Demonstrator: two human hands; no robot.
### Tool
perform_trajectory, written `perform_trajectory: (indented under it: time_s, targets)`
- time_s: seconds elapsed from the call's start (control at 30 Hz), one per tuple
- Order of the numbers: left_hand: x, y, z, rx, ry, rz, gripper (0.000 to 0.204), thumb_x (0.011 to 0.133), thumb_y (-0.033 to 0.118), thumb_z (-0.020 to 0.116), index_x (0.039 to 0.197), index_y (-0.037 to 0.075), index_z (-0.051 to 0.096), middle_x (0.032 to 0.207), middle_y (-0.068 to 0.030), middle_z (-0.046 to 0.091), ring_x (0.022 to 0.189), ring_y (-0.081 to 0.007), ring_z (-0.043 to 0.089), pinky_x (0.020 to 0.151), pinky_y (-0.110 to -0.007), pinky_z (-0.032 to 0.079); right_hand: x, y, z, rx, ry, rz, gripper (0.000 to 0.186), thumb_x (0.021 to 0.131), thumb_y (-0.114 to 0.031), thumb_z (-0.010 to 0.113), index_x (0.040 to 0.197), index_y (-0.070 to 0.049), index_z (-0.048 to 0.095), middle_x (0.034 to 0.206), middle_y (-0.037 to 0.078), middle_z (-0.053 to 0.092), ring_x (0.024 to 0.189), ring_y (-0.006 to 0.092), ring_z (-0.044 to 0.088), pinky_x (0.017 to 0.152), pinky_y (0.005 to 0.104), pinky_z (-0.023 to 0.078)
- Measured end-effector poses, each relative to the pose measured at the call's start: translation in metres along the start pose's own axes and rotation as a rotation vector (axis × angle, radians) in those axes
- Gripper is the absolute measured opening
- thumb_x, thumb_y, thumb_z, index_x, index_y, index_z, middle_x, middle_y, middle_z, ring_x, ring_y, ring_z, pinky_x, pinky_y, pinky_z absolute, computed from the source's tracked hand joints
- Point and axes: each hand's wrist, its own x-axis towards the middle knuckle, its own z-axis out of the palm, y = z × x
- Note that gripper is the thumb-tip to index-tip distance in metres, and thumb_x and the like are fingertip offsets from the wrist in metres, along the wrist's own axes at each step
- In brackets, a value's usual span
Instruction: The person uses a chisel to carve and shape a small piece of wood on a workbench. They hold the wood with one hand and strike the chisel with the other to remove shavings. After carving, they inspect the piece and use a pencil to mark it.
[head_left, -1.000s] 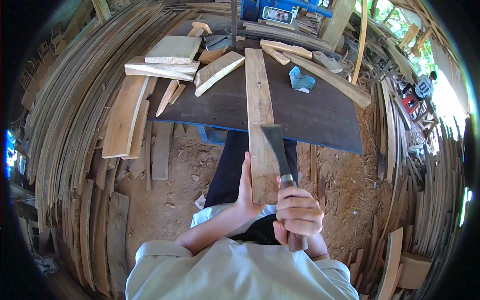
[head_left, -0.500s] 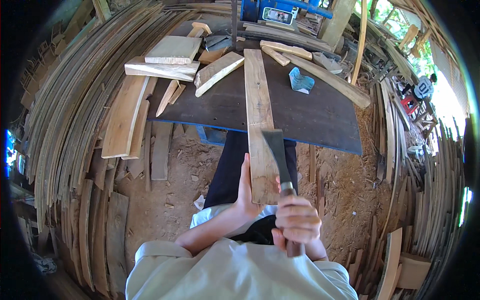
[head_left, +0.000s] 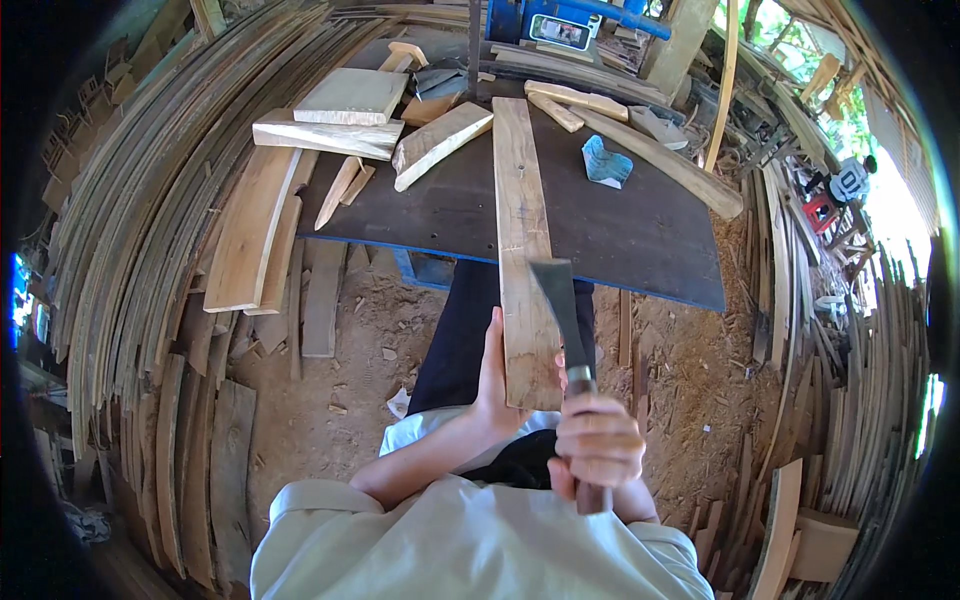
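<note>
I have the long, flat, pale-brown wooden plank point(head_left: 523, 200) dead centre, its far stretch lying on the dark, blue-edged tabletop point(head_left: 440, 210), its near end jutting out toward the wearer's loose cream fabric shirt point(head_left: 480, 540). The bare left hand point(head_left: 492, 392) grasps that near end, thumb along the plank's left edge, apparently propping up what the tabletop doesn't carry. Fingertips point(head_left: 562, 370) peek out at the plank's right edge, probably the same hand's, though the underside is hidden from me. And here's the bare right hand point(head_left: 600, 440), clenched around the brown, rounded wooden handle point(head_left: 594, 498) of a dark, broad-ended metal blade point(head_left: 557, 295). The blade angles over the plank's right edge, a full-fist hold that looks chosen for firm control; whether metal meets wood, I can't tell. Left of the plank lies a thick, pale, wedge-shaped wooden block point(head_left: 443, 145); right of it, a crumpled blue sheet point(head_left: 607, 163). Both sit aside, seemingly leaving its upper face unobstructed.
</note>
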Motion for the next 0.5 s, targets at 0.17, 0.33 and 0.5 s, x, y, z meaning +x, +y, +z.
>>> perform_trajectory:
  time_s: [0.17,0.33,0.5]
  targets:
    - [0.003,0.002,-0.005,0.063,-0.2,-0.056,0.072,0.09,0.073,0.029,0.112,0.01,0.059,0.092,-0.0056,0.064,0.082,-0.0177,0.064,0.073,-0.034,0.054,0.0,0.005,-0.004,0.043,0.031,-0.008,0.021,0.065,0.007,0.06,0.053,-0.003,0.046,0.054,0.008,0.05,0.047,0.0223,0.052,0.052,0.0379,0.05]
    - [-0.001,-0.002,0.012,0.079,0.128,0.029,0.059,0.095,0.064,0.033,0.118,0.016,0.058,0.096,-0.0058,0.067,0.084,-0.0211,0.066,0.071,-0.034,0.055,0.011,0.029,0.0,-0.039,0.012,-0.003,0.019,0.064,0.007,0.058,0.053,-0.004,0.046,0.053,0.007,0.05,0.048,0.0226,0.053,0.055,0.0395,0.051]
    - [0.001,0.001,-0.003,-0.014,-0.062,-0.017,0.072,0.09,0.072,0.029,0.112,0.01,0.059,0.092,-0.0044,0.064,0.082,-0.0178,0.064,0.076,-0.036,0.054,-0.007,-0.002,0.001,-0.027,-0.024,-0.003,0.021,0.062,0.007,0.06,0.051,-0.004,0.045,0.052,0.006,0.049,0.048,0.0228,0.053,0.055,0.0383,0.051]
